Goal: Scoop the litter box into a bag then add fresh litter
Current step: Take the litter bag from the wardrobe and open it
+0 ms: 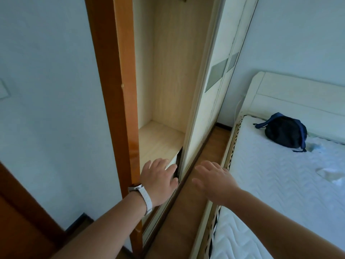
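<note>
Litter box: can't be placed from this view, the person is standing at a wardrobe in a bedroom. Left hand point(158, 176) is flat, fingers roughly straight, with the fingertips point(173, 170) up against the leading edge of the sliding door point(203, 109). Whether they hook around that edge can't be told. Right hand point(214, 181) is released, fingers spread, palm down, holding nothing, just beside the door's lower face and over the strip of wooden floor point(186, 212) between wardrobe and bed. Contact with the door is unclear.

The left wrist carries a watch point(137, 187) on a white strap (dial seen edge-on, nothing legible on it). The door is pale with a grey frosted panel point(216, 75). To its left the wardrobe stands open on a light wood shelf point(158, 139). An orange-brown wooden frame point(115, 90) borders the opening, and past it is a pale wall point(56, 90).

To the right, a white quilted mattress point(280, 193) lies against a white headboard point(298, 94). A dark blue backpack point(285, 131) lies on the mattress near the headboard, well apart from both hands. A thin white cable point(238, 107) hangs beside the headboard.
</note>
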